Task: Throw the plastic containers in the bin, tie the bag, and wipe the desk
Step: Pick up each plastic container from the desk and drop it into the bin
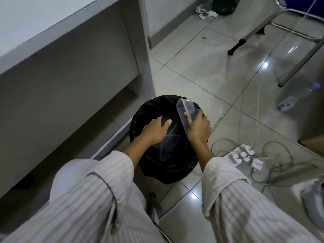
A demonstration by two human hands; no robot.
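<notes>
Right hand (198, 127) gripping tilted plastic container (186, 109) over bin (140, 116); left hand (156, 128) open-fingered inside.

We can read no text, label or number anywhere. The bottle (287, 104) on the floor carries a label, but it is too blurred for us to read.

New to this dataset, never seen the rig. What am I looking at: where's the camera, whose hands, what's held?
There is no machine: a person wears one wide-angle camera on the head, looking down at their own arms in striped sleeves. The right hand grips a clear plastic container, tilted over a bin lined with a black bag. The left hand reaches into the bin and touches another clear container already inside. A desk stands at the left; a power strip with cables lies on the tiled floor.
</notes>
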